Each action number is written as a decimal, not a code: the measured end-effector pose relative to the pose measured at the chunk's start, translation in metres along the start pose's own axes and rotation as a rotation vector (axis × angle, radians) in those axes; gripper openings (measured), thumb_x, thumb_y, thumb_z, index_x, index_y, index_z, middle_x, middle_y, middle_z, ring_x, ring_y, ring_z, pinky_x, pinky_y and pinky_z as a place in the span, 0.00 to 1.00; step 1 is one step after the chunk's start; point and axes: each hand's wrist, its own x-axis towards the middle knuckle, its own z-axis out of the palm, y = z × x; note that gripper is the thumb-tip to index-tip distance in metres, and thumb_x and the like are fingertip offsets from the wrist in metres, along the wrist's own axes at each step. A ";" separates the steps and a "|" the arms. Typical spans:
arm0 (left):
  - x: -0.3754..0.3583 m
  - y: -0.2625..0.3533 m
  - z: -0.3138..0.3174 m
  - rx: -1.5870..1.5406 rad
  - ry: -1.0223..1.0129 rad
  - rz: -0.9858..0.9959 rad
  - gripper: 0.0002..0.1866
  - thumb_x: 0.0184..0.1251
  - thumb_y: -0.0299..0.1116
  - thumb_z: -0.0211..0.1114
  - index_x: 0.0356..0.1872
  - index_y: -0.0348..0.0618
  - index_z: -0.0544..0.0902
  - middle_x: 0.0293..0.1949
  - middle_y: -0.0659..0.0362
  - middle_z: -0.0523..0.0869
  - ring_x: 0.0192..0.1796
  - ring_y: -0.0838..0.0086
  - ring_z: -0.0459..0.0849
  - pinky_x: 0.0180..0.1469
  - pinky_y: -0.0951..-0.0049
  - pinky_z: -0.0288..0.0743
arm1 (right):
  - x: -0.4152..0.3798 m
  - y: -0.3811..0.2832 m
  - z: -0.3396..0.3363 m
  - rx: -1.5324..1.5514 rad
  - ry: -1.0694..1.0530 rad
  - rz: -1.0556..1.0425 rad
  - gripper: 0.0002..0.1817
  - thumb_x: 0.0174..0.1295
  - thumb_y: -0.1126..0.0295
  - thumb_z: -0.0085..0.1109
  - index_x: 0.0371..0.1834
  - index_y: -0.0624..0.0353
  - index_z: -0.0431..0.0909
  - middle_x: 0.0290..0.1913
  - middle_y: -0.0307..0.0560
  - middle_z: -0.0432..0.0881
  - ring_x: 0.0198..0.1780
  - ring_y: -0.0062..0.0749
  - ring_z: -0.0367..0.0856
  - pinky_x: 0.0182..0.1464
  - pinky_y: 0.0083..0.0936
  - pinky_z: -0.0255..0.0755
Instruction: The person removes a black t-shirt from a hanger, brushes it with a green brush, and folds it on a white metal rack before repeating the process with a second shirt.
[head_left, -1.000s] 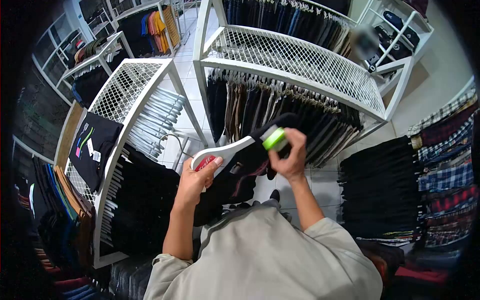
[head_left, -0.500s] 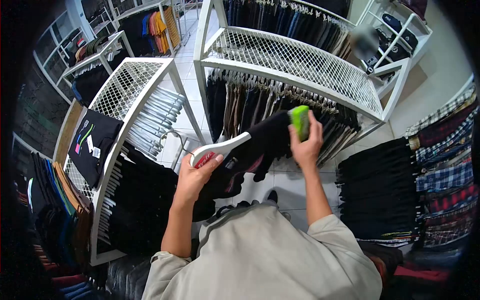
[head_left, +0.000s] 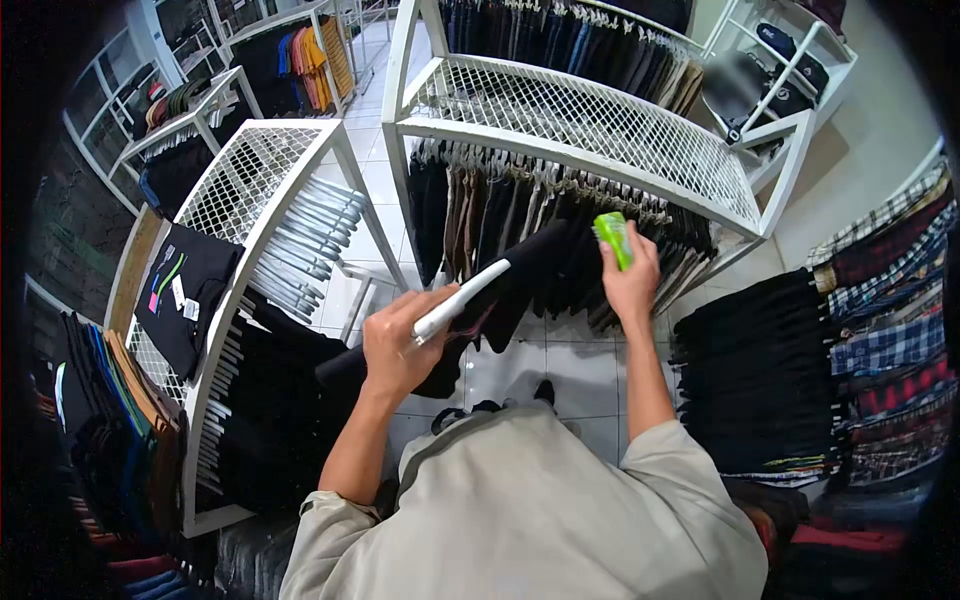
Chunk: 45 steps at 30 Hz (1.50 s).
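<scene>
My left hand [head_left: 400,345] is closed round the middle of a white hanger [head_left: 460,300], seen nearly edge-on. From the hanger hangs a black garment [head_left: 530,265], whose far end reaches toward the hanging trousers. My right hand [head_left: 632,275] grips a bright green brush [head_left: 614,238] with pale bristles, held up to the right of the garment with a gap between them. Fingers hide part of the hanger, and its hook is not clearly seen.
A white mesh rack [head_left: 590,110] with hanging trousers stands ahead. At left, another mesh rack [head_left: 265,160] bears a folded black shirt [head_left: 185,290] and white hangers [head_left: 310,240]. Black garments [head_left: 755,370] and plaid shirts [head_left: 885,345] hang at right.
The hanger has turned from showing its face with a red label to nearly edge-on. My right hand has moved right and slightly down with the brush, away from the garment.
</scene>
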 end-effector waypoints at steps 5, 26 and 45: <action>-0.004 -0.007 0.000 0.168 -0.127 0.121 0.36 0.32 0.24 0.76 0.55 0.55 0.89 0.26 0.60 0.80 0.27 0.63 0.83 0.30 0.65 0.77 | -0.008 -0.086 -0.041 0.232 -0.127 -0.236 0.32 0.62 0.65 0.73 0.70 0.60 0.76 0.56 0.56 0.82 0.53 0.47 0.85 0.56 0.38 0.78; 0.004 -0.015 -0.001 0.265 -0.197 0.423 0.28 0.41 0.29 0.76 0.52 0.52 0.90 0.22 0.64 0.77 0.24 0.71 0.79 0.27 0.67 0.74 | 0.005 0.019 -0.020 -0.040 -0.218 -0.064 0.27 0.67 0.64 0.66 0.68 0.61 0.76 0.56 0.59 0.79 0.57 0.52 0.81 0.60 0.41 0.74; 0.073 -0.032 0.064 -0.365 -0.023 -0.310 0.36 0.67 0.37 0.75 0.72 0.36 0.70 0.48 0.53 0.85 0.48 0.73 0.84 0.50 0.71 0.78 | -0.068 -0.060 -0.004 0.977 -0.565 0.280 0.45 0.43 0.72 0.79 0.68 0.62 0.68 0.56 0.42 0.79 0.58 0.29 0.77 0.67 0.29 0.68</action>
